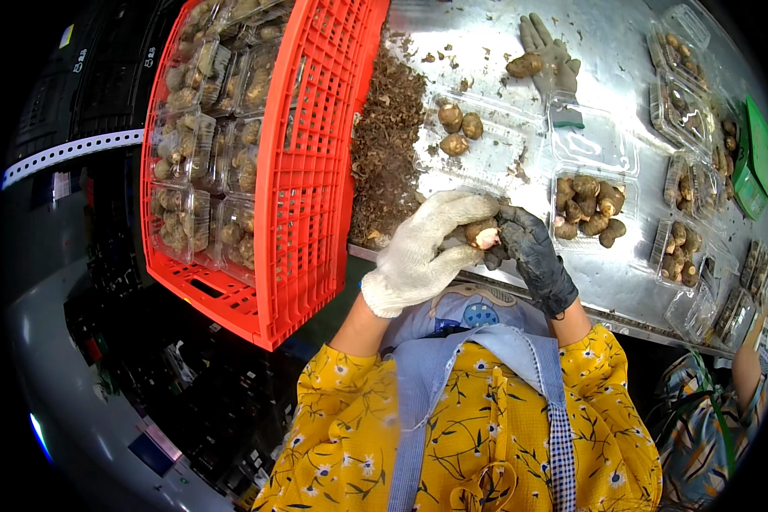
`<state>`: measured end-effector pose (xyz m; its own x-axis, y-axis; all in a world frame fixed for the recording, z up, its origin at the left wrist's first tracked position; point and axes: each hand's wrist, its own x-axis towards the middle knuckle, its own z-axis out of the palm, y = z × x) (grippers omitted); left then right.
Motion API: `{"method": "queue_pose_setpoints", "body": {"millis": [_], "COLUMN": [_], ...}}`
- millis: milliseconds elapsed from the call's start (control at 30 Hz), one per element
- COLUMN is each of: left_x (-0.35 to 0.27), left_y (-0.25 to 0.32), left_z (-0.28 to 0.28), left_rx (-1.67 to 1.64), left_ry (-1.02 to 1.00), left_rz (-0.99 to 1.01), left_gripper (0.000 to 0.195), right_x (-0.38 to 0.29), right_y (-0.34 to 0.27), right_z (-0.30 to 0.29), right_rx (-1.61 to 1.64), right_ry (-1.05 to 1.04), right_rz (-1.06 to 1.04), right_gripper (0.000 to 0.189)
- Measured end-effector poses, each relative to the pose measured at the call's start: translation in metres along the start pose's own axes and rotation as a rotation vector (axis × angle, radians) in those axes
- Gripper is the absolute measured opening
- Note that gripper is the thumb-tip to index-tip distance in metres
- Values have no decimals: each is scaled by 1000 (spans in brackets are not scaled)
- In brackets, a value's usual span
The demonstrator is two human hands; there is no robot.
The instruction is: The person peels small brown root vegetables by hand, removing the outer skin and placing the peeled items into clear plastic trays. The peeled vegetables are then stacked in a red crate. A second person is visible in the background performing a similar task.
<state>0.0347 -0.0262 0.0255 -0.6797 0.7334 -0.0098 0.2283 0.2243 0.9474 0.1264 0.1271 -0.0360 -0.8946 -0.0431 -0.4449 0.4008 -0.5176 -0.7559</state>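
Near the table's front edge, a brown taro corm point(481, 234) is held between my two gloved hands, its pinkish-white end facing me. My left hand point(425, 246), in a white knit glove, grips it from the left. Fingers of my right hand point(532, 259), in a dirty black glove, close on its right side; some fingertips are hidden. Just beyond lies an open clear plastic clamshell point(499, 176) with several taro corms point(454, 146) at its left. To the right, another open clamshell point(563, 246) holds a pile of taro corms point(587, 203).
A red plastic crate point(304, 160) packed with filled clamshells stands at left. Brown peelings point(384, 141) lie along it. Farther back are a grey glove point(553, 61) and a loose corm point(523, 65). More filled clamshells point(681, 109), a green scale point(756, 160) and another person's arm point(747, 371) are at right.
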Motion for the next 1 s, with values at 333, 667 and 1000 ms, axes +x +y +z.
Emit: {"method": "queue_pose_setpoints", "body": {"millis": [333,667,1000], "left_x": [-3,-4,-4], "left_y": [-8,-14,-6], "left_z": [17,11,12], "left_rx": [-693,-165,-392], "left_ry": [217,109,69], "left_rz": [-256,-74,-215], "left_gripper": [52,46,49], "right_x": [0,7,7], "right_y": [15,-8,-9], "right_z": [7,11,-2], "right_rx": [-46,-797,-784], "right_ry": [224,267,211], "right_rz": [-214,-673,-590], "right_gripper": [21,13,17]}}
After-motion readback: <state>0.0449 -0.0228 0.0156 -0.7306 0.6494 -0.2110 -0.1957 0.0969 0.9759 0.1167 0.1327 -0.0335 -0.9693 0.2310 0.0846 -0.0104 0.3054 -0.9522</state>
